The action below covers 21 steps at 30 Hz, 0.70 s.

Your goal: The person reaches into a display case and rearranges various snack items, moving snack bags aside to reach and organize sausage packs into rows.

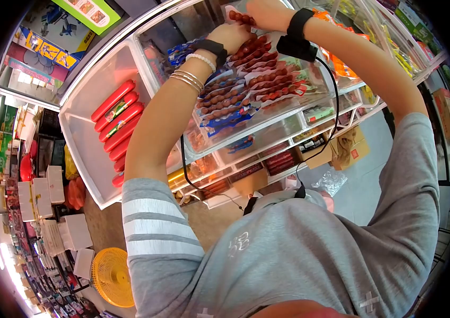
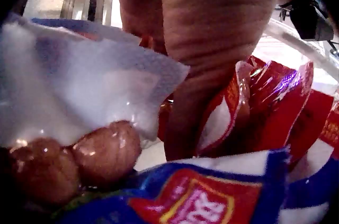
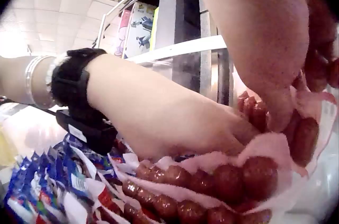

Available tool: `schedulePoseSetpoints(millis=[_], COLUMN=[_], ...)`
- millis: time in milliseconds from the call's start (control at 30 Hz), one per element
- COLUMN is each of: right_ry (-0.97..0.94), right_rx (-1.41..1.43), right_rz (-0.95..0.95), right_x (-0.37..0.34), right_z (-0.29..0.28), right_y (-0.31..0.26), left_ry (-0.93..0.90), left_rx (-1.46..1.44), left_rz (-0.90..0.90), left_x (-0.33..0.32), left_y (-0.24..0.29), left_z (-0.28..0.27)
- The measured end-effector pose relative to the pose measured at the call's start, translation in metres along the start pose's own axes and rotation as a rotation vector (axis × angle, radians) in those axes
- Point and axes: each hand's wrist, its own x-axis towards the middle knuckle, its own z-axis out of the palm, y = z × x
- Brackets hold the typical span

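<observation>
Packs of brown-red sausages [image 1: 251, 50] [image 3: 228, 181] stand in rows in a clear-sided bin. My left hand [image 1: 230, 37] [image 2: 212, 28] [image 3: 180, 118] reaches down among them, fingertips hidden behind wrappers. Beside it, my right hand [image 1: 270, 15] [image 3: 259, 39] grips a sausage pack [image 1: 242, 18] [image 3: 304, 142] with its fingers bent over the wrapper. The two hands are close together at the far end of the rows. In the left wrist view, a blue-edged pack [image 2: 212, 192] and red wrappers [image 2: 270, 102] lie around the left fingers.
Long red sausages [image 1: 121, 119] lie in the white tray [image 1: 79, 119] at left. Orange packs [image 1: 341, 66] and yellow packs [image 1: 394, 47] fill compartments at right. A black cable [image 1: 337, 100] hangs from the right wrist camera. Lower shelves and a yellow fan [image 1: 113, 276] stand below.
</observation>
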Motion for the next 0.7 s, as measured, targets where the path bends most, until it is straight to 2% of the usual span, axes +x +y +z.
schedulePoseSetpoints(millis=[33, 67, 100, 133, 167, 200, 233, 267, 300, 333, 467, 567, 633, 667, 700], right_ry=[0.000, 0.084, 0.169, 0.168, 0.058, -0.050, -0.047, -0.007, 0.031, -0.007, -0.022, 0.076, 0.078, 0.079, 0.056], right_rx=[-0.003, 0.014, 0.032, 0.030, 0.099, 0.167, 0.167, 0.106, 0.044, -0.019, -0.062, -0.091, -0.206, -0.209, -0.164], right_rz=[0.000, -0.026, -0.055, -0.058, 0.044, 0.147, 0.143, 0.095, 0.047, 0.064, 0.102, 0.050, 0.052, 0.054, 0.045], right_x=[-0.003, -0.006, -0.007, -0.008, -0.010, -0.012, -0.013, -0.015, -0.017, -0.017, -0.021, -0.024, -0.024, -0.023, -0.021], right_z=[0.003, 0.006, 0.009, -0.003, -0.017, -0.028, -0.029, -0.030, -0.032, -0.033, -0.046, -0.053, -0.061, -0.064, -0.066], right_y=[0.003, 0.004, 0.004, -0.002, -0.007, -0.014, -0.016, -0.017, -0.018, -0.018, -0.012, 0.001, 0.004, 0.006, 0.010], left_ry=[0.094, 0.097, 0.130, 0.163, 0.164, 0.060, -0.045, -0.043, 0.018, 0.080, -0.001, 0.049, 0.114, 0.116, 0.035], left_rx=[0.044, 0.044, -0.005, -0.053, -0.052, -0.060, -0.069, -0.066, -0.136, -0.205, -0.151, -0.276, -0.041, -0.040, -0.049], left_rz=[0.049, 0.048, -0.033, -0.115, -0.118, -0.163, -0.208, -0.210, -0.123, -0.036, -0.106, -0.027, 0.089, 0.092, 0.041], left_x=[-0.001, 0.002, 0.009, 0.010, 0.011, 0.010, 0.009, 0.008, 0.007, 0.007, 0.008, 0.013, 0.019, 0.019, 0.016], left_y=[0.000, -0.004, -0.014, -0.016, -0.018, -0.013, -0.010, -0.012, -0.013, -0.015, -0.014, -0.022, -0.027, -0.025, -0.019], left_z=[0.000, 0.010, 0.030, 0.031, 0.032, 0.019, 0.009, 0.010, 0.013, 0.015, 0.005, 0.004, 0.007, 0.012, 0.014])
